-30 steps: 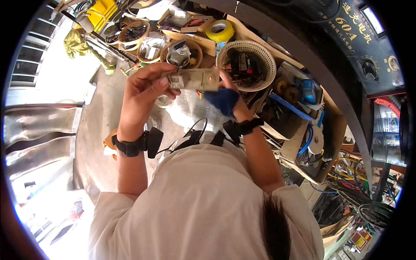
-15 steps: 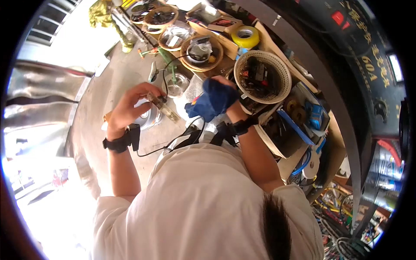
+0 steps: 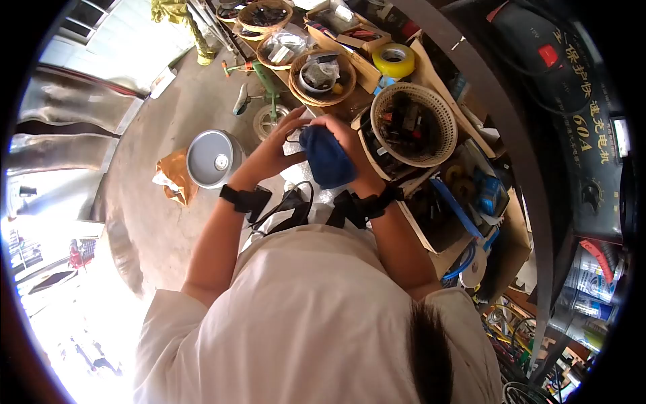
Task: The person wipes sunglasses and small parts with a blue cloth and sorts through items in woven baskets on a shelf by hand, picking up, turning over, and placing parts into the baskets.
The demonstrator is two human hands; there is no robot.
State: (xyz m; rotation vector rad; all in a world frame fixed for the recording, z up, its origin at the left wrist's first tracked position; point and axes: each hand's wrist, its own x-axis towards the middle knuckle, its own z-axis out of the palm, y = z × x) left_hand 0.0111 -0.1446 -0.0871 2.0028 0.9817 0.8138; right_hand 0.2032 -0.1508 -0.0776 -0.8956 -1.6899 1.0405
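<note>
My right hand [image 3: 350, 143] grips a dark blue cloth [image 3: 328, 160] bunched in front of my body. Close against the cloth's left side is my left hand [image 3: 272, 153], its fingers curved and the thumb bent toward it. Between those fingers only a small dark edge shows; what they hold is mostly hidden. A thin black cable [image 3: 311, 191] hangs below the cloth. Both wrists wear black straps.
To the right stand a cream plastic basket [image 3: 447, 145] of dark parts, woven baskets [image 3: 348, 94], a yellow tape roll [image 3: 394, 62] and wooden boxes of tools. On the floor at left are a grey bucket [image 3: 194, 159] and a brown bag [image 3: 173, 176].
My left hand has moved right, bringing the translucent, cabled piece it held toward the cloth; that piece is now mostly hidden. The view has shifted, showing the bucket and bag more fully.
</note>
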